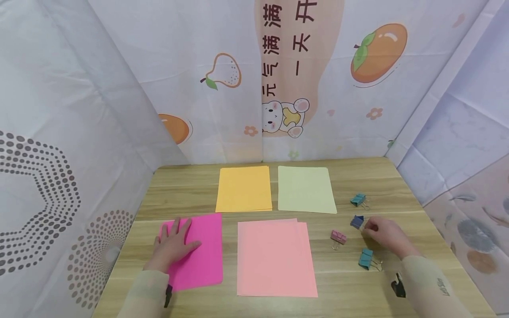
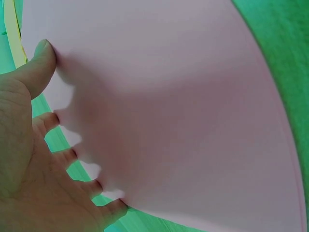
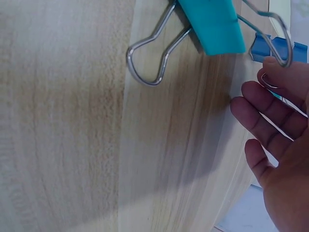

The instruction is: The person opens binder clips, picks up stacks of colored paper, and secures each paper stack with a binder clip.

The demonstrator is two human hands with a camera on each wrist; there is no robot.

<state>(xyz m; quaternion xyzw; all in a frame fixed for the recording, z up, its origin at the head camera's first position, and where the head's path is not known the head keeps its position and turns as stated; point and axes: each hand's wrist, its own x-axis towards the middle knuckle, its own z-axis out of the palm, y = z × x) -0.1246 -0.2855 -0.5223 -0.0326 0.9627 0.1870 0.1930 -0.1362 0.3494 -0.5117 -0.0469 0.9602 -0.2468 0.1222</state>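
Observation:
My left hand [image 1: 172, 247] lies with its fingers spread on a stack of bright magenta paper [image 1: 203, 260] at the left. In the left wrist view, the thumb and fingertips of the left hand [image 2: 53, 179] touch the sheet near its edge. To the right, my right hand [image 1: 383, 234] pinches the wire handle of a dark blue binder clip [image 1: 357, 221] on the table. The right wrist view has the blue clip [image 3: 280, 48] partly behind the right hand [image 3: 285, 125], the remaining fingers loosely curled. Close in front is a teal binder clip [image 3: 215, 26].
Stacked light pink paper [image 1: 274, 260] lies at mid-table. Behind it are yellow-orange paper [image 1: 244, 189] and pale green paper [image 1: 306, 189]. Around the right hand lie a pink binder clip [image 1: 338, 237] and another teal clip [image 1: 358, 199]. Printed curtains [image 1: 222, 123] border the wooden table [image 1: 183, 185].

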